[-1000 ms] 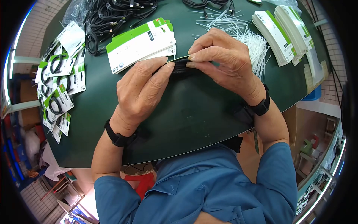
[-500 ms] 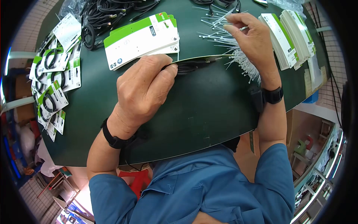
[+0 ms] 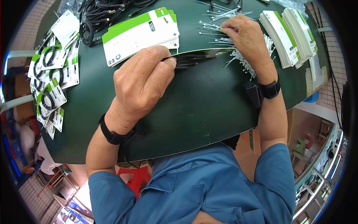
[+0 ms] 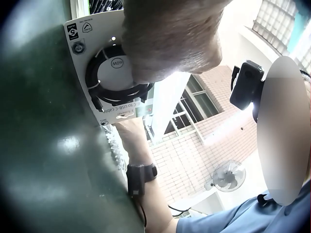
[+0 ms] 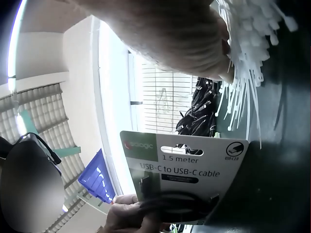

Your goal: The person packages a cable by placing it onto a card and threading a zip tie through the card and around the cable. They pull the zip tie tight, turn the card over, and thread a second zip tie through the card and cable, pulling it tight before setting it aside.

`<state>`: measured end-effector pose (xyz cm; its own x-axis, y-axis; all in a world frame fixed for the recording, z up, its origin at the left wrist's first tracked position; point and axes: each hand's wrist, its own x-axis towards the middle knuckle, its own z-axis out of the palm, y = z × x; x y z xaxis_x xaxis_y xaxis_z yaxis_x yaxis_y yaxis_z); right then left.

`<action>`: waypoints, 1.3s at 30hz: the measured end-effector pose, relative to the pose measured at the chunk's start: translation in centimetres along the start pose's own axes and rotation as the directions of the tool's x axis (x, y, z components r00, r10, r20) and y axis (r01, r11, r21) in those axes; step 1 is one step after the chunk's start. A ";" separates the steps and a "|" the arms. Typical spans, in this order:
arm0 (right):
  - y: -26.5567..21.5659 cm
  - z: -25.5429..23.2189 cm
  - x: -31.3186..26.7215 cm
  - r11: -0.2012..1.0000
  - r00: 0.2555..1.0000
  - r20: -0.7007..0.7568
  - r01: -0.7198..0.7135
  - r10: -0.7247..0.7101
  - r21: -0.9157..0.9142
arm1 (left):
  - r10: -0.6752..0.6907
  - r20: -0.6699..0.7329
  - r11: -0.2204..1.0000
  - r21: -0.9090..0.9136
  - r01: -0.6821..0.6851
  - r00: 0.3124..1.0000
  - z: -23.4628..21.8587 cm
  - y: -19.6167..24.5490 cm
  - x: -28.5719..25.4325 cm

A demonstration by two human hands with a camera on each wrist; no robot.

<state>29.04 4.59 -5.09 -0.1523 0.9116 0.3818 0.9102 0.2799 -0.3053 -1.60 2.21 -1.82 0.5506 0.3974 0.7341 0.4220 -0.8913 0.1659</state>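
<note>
The left hand (image 3: 143,80) pinches a coiled black USB-C cable (image 3: 190,59) against its backing card (image 4: 104,73), held edge-up near the table's (image 3: 194,108) middle. The right hand (image 3: 244,35) rests, fingers curled, on the white cable ties (image 3: 248,61) toward the far right edge; whether it grips one is hidden.

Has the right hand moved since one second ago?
Yes. The right hand left the cable card and moved away, onto the white zip ties.
</note>
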 end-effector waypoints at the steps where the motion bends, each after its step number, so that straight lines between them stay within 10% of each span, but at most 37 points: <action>1: 0.1 0.0 0.0 1.000 1.000 -0.022 0.021 -0.021 0.003 | -0.003 0.004 1.000 0.004 0.003 1.000 -0.1 0.0 0.0; 14: -0.6 -1.2 0.2 1.000 0.990 -0.143 0.009 -0.008 0.009 | -0.021 0.014 1.000 0.006 0.021 1.000 -0.5 0.1 0.3; 22: -2.1 -3.1 0.5 0.939 0.960 -0.229 -0.075 0.159 0.336 | -0.020 0.045 0.993 -0.111 0.025 0.999 -1.2 1.8 0.6; 26: -2.5 -3.3 0.4 0.867 0.962 -0.132 -0.149 0.238 0.475 | 0.011 0.082 0.990 -0.138 0.000 0.997 -0.7 2.6 0.3; 32: -3.9 -3.6 0.3 0.443 0.907 0.275 -0.399 0.318 0.803 | 0.098 0.032 0.980 -0.175 -0.091 0.995 -0.3 2.8 0.2; 39: -5.2 -2.6 0.2 0.558 0.905 0.359 -0.423 0.228 0.714 | 0.100 0.046 0.979 -0.185 -0.090 0.994 -0.3 2.7 0.1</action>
<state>25.30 2.50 -1.20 -0.0684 0.9970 -0.0369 0.2972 -0.0150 -0.9547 -0.66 -0.20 -1.12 0.6228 0.3156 0.7159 0.2301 -0.9485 0.2179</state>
